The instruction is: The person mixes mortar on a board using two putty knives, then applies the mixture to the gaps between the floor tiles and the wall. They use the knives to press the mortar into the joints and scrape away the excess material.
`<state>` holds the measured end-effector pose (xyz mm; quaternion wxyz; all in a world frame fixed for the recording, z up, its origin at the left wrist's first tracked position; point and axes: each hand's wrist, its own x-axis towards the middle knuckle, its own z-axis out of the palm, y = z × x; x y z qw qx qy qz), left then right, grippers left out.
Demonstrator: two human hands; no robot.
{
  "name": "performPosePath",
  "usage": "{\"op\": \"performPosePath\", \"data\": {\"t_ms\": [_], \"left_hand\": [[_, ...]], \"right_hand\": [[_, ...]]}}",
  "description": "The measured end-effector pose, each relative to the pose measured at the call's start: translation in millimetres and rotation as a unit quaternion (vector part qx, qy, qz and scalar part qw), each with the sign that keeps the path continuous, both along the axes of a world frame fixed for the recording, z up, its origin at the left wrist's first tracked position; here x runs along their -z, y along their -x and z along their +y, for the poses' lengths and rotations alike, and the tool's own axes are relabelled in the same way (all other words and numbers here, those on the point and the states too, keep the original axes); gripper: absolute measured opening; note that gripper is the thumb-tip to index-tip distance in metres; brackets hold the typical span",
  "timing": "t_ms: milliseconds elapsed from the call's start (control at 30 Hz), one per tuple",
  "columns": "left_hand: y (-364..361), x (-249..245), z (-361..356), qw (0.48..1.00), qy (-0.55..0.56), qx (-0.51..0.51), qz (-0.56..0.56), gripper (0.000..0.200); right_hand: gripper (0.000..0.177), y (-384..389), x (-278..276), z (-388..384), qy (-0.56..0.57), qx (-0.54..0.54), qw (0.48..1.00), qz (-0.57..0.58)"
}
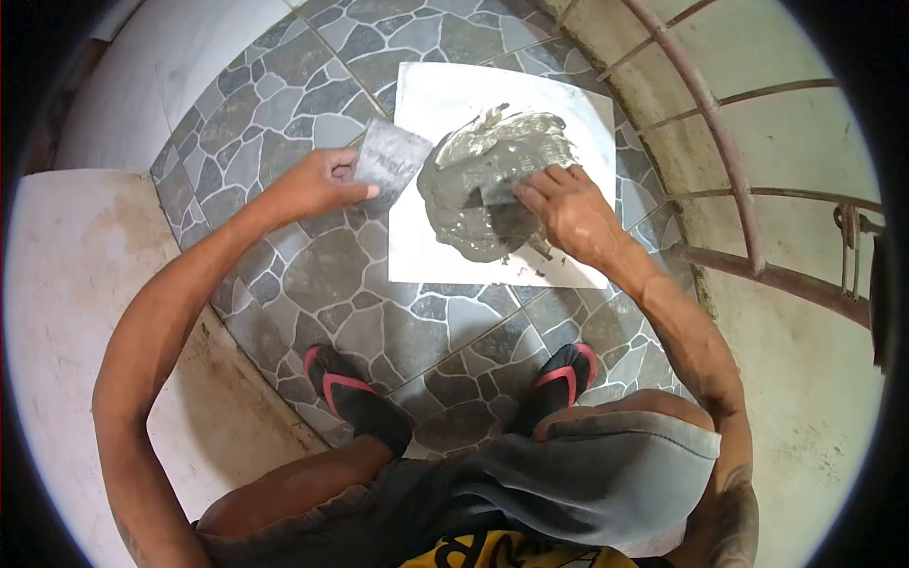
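Note:
A mound of wet grey cement paste (464,204) lies spread on a white square board (587,260) on the floor. My right hand (573,213) is closed on a small flat scraper (497,193), whose blade touches the paste. Left of the board, my left hand (327,185) pinches a grey, smeared rectangular plate (390,161) between thumb and fingers. The plate is tilted and held near the board's left edge, apart from the paste. Its exact kind is not clear.
Stone-patterned floor tiles (331,270) surround the board. My feet in red-strapped flip-flops (346,383) stand below it. A rusty metal gate (729,142) rises on the right by a pale wall (795,388). A pale ledge (66,284) is at the left.

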<state>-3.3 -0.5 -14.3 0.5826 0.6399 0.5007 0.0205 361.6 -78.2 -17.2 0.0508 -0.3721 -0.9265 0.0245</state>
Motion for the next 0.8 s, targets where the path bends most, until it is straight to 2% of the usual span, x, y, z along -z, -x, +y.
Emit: {"op": "performPosePath", "data": {"t_ms": [100, 133, 167, 233, 267, 400, 467, 533, 567, 633, 667, 767, 800], "left_hand": [[-8.6, -14.4, -8.0, 0.999, 0.017, -0.024, -0.041, 0.034], [-13.5, -16.0, -10.8, 0.998, 0.017, -0.038, -0.054, 0.033], [-15.6, -16.5, -11.5, 0.996, 0.02, -0.052, -0.066, 0.032], [-15.5, -11.3, -2.5, 0.999, 0.001, -0.008, -0.042, 0.032], [-15.9, -7.5, -2.4, 0.999, -0.004, 0.013, -0.032, 0.032], [-22.2, -10.2, -3.2, 0.999, 0.009, -0.007, -0.049, 0.03], [-22.4, -8.5, -5.0, 0.997, 0.008, -0.017, -0.072, 0.029], [-18.3, -2.3, -1.3, 0.999, -0.001, 0.002, -0.052, 0.028], [-14.7, 1.2, 0.5, 0.999, -0.005, 0.01, -0.041, 0.028], [-11.1, -1.3, -1.9, 1.0, -0.005, 0.009, -0.027, 0.029], [-11.4, -4.8, -2.8, 1.0, -0.007, 0.01, -0.022, 0.029], [-10.3, -14.7, -9.6, 0.999, 0.004, -0.017, -0.041, 0.032], [-11.3, -16.6, -9.8, 0.999, 0.005, -0.019, -0.044, 0.033]], "right_hand": [[0.031, -4.1, 18.5, 12.1, -0.056, 0.042, 0.997, -0.023], [0.029, -1.3, 27.1, 11.0, -0.055, 0.022, 0.998, -0.036], [0.028, -4.4, 33.3, 7.7, -0.024, 0.006, 0.998, -0.056], [0.026, 1.4, 21.6, -0.5, 0.044, -0.031, 0.994, -0.097], [0.022, -0.8, 11.4, 3.3, 0.095, -0.011, 0.99, -0.1], [0.019, 5.7, -17.4, 17.5, 0.013, 0.041, 0.997, -0.071], [0.019, 9.6, 0.7, 23.9, -0.001, -0.016, 0.995, -0.094], [0.017, 15.8, 19.1, 17.8, -0.007, -0.091, 0.989, -0.114], [0.019, 9.9, 24.2, 18.7, 0.013, -0.094, 0.987, -0.132], [0.024, 8.4, -4.5, 22.8, 0.058, -0.1, 0.979, -0.17], [0.019, 5.9, -16.0, 28.8, 0.06, -0.084, 0.982, -0.16], [0.021, 10.6, -29.2, 38.3, 0.002, -0.011, 0.992, -0.124], [0.024, 11.7, -17.8, 41.2, -0.01, -0.005, 0.992, -0.128]]}}
